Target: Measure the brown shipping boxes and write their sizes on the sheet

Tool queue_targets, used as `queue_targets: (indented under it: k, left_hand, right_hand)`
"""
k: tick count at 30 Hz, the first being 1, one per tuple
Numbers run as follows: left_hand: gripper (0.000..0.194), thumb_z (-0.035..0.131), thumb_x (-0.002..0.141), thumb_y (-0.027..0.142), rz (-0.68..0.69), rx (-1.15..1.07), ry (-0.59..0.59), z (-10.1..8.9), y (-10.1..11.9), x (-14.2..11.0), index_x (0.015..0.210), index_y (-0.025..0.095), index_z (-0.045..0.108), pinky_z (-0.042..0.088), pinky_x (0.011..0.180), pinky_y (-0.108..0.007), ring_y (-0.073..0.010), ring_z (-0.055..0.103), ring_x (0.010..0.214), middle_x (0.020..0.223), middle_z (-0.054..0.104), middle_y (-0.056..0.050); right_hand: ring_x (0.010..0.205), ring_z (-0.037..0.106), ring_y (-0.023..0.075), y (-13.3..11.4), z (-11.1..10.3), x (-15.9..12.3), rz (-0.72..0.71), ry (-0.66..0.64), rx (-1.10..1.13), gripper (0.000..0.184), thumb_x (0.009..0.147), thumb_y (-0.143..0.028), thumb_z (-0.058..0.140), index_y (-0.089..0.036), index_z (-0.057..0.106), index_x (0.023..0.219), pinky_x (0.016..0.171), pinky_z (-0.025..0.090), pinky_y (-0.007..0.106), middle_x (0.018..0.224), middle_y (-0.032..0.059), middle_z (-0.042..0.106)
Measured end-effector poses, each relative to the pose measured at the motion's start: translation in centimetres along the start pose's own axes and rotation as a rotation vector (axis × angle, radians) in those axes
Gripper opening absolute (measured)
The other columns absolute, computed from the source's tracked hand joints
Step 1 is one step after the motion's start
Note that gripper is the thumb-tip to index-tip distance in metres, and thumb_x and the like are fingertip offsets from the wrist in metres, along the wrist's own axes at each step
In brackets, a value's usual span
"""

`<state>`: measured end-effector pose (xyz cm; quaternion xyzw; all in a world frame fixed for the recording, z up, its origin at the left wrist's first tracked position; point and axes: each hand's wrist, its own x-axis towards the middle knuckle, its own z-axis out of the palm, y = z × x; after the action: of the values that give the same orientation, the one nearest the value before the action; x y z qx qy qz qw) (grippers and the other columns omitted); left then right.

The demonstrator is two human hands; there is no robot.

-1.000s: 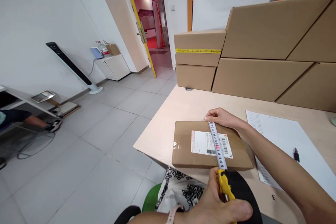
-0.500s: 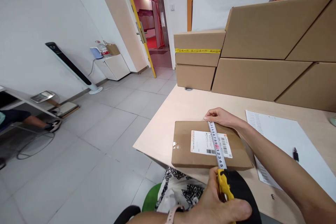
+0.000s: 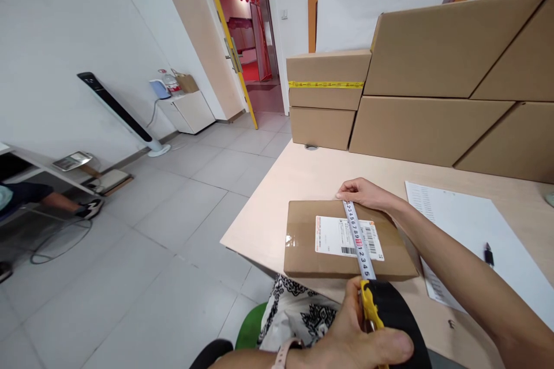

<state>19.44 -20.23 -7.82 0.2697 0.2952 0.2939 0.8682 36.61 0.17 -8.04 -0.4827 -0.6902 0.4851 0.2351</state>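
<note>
A flat brown cardboard box [image 3: 298, 251] lies near the desk's front edge, a printed shipping label [image 3: 331, 236] on its top. My left hand [image 3: 341, 340], with a pink-strapped watch at the wrist, is closed around a black and yellow tape measure [image 3: 400, 308] at the box's near edge. Its white blade [image 3: 366, 265] is pulled out across the box top and over the label. At the far edge of the box, my right hand [image 3: 366, 191] pinches the blade's end; the very tip is hidden by the fingers.
Right of the box, a paper sheet [image 3: 476, 230] bears a black pen [image 3: 489, 255]. Large cardboard boxes [image 3: 428, 127] are stacked along the back of the desk [image 3: 259, 207]. On the left, a person's leg [image 3: 60, 200] shows near a floor scale [image 3: 110, 180].
Both hands and the tape measure hold nearly the same position across the box. The view has shifted only very slightly.
</note>
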Motion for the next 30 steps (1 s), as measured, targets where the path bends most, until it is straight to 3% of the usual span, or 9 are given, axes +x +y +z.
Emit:
queue_targets:
  k: [8,12,18,25,30]
  left_hand:
    - [0.078,0.094,0.041,0.038,-0.041,0.011,0.021,-0.7,0.2,0.2,0.099,0.020,0.045,0.041,0.063,-0.023,-0.0071,0.051,0.066,0.083,0.057,0.003]
    - [0.075,0.092,0.042,0.036,-0.112,0.086,0.058,-1.5,3.0,0.4,0.101,0.019,0.048,0.046,0.058,-0.022,-0.0102,0.057,0.069,0.088,0.059,0.000]
    - [0.069,0.087,0.053,0.045,-0.142,0.243,-0.089,-3.4,6.7,2.2,0.104,0.019,0.048,0.048,0.040,-0.023,-0.0120,0.057,0.060,0.092,0.058,-0.003]
    - [0.063,0.082,0.058,0.044,-0.122,0.153,-0.123,-4.7,6.1,2.3,0.105,0.019,0.049,0.051,0.053,-0.026,-0.0118,0.059,0.062,0.093,0.058,-0.004]
    - [0.064,0.082,0.056,0.045,-0.091,0.133,-0.083,-4.4,6.0,2.1,0.107,0.019,0.054,0.047,0.048,-0.018,-0.0093,0.055,0.062,0.090,0.054,-0.002]
  right_hand:
    - [0.063,0.050,0.0142,0.3,-0.1,-0.1,-0.005,0.030,-0.035,0.044,0.070,-0.061,0.068,-0.017,0.068,0.071,0.063,0.039,0.030,0.065,-0.0012,0.059]
    - [0.064,0.050,0.0150,1.1,-1.1,-0.5,0.011,0.130,-0.071,0.045,0.070,-0.063,0.067,-0.018,0.066,0.068,0.064,0.039,0.030,0.065,-0.0011,0.060]
    - [0.063,0.053,0.0166,2.7,-3.0,-0.8,0.052,0.301,-0.094,0.045,0.074,-0.063,0.062,-0.018,0.065,0.068,0.062,0.039,0.030,0.064,0.0012,0.063]
    - [0.064,0.053,0.0164,3.8,-3.1,-0.3,0.055,0.354,-0.104,0.040,0.073,-0.058,0.065,-0.018,0.067,0.067,0.062,0.041,0.029,0.065,0.0005,0.063]
    - [0.064,0.052,0.0159,3.9,-3.0,-0.4,0.074,0.360,-0.105,0.039,0.075,-0.057,0.064,-0.018,0.068,0.070,0.061,0.040,0.028,0.065,-0.0003,0.062]
